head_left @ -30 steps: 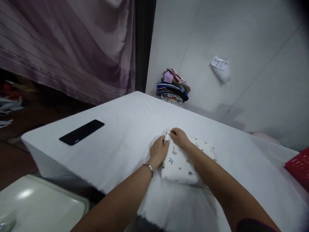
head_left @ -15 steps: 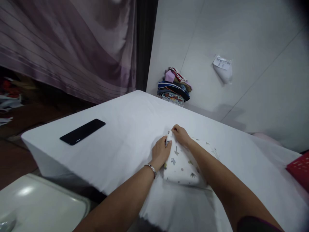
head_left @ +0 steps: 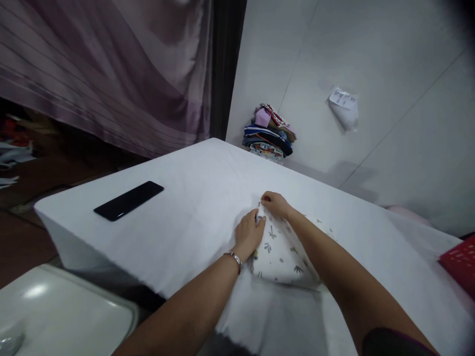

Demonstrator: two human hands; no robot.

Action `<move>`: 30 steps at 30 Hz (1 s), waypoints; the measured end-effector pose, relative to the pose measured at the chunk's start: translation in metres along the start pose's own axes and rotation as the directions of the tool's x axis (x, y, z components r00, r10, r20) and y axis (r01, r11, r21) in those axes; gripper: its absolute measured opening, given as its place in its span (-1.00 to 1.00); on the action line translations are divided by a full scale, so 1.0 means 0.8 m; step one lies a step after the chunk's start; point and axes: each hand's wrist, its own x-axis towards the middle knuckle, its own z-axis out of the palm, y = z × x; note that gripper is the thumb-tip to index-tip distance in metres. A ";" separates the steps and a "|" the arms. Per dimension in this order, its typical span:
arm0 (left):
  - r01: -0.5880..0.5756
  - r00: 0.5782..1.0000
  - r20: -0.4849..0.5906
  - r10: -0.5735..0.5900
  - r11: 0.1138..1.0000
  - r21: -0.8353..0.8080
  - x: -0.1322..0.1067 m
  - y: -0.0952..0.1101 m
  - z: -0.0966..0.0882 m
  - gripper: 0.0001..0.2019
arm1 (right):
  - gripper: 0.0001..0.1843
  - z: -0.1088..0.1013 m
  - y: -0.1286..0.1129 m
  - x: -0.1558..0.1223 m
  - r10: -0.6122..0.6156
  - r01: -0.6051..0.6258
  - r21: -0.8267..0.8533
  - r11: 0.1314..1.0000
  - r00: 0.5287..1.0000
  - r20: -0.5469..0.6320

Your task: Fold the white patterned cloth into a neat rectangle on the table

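Note:
A folded white cloth (head_left: 282, 257) printed with small grey and olive plant-like motifs lies on the white-covered table (head_left: 193, 198). At its left edge is my left hand (head_left: 249, 233), thumb over the fabric and fingers curled along the side; a bracelet (head_left: 235, 258) circles that wrist. My right hand (head_left: 275, 203) pinches the cloth's far left corner between thumb and fingertips. The right forearm crosses above the cloth and hides part of its right side. What the fingers do beneath the fabric is hidden.
A black phone (head_left: 129, 200) lies on the table at the left. Stacked folded clothes (head_left: 267, 131) stand at the far edge by the wall. Something red (head_left: 460, 264) sits at the right edge. A pale stool-like seat (head_left: 74, 311) is at lower left, and a curtain (head_left: 148, 74) hangs behind.
My right hand has shifted slightly left with the cloth's corner pinched. My left hand stays at the left edge, almost still. The view has moved very slightly.

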 end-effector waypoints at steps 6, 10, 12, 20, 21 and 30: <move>-0.019 1.000 -0.019 0.019 1.000 0.011 0.001 -0.002 0.003 -0.61 | -0.85 0.010 -0.001 0.003 0.040 -0.017 0.144 0.989 0.987 -0.157; -0.032 0.999 -0.021 0.032 0.999 0.014 0.001 -0.002 0.004 -0.62 | -0.82 0.016 0.003 0.002 0.025 -0.003 0.101 0.995 0.978 -0.209; -0.026 0.999 -0.018 0.026 1.000 0.016 0.001 -0.002 0.003 -0.61 | -0.82 0.019 0.005 0.003 0.015 -0.009 0.034 0.999 0.984 -0.179; 0.007 1.000 -0.010 -0.007 1.000 -0.007 0.003 -0.004 0.005 -0.62 | -0.74 0.020 0.007 -0.008 -0.022 0.008 -0.126 0.992 0.994 -0.103; 0.010 1.000 -0.009 -0.010 1.000 -0.011 0.004 -0.005 0.005 -0.62 | -0.71 0.016 0.008 -0.013 -0.031 0.016 -0.162 0.987 0.995 -0.094; 0.001 1.000 -0.010 -0.001 1.000 -0.004 0.004 -0.005 0.004 -0.64 | -0.70 -0.005 0.022 -0.030 -0.027 -0.002 -0.315 0.949 0.996 -0.089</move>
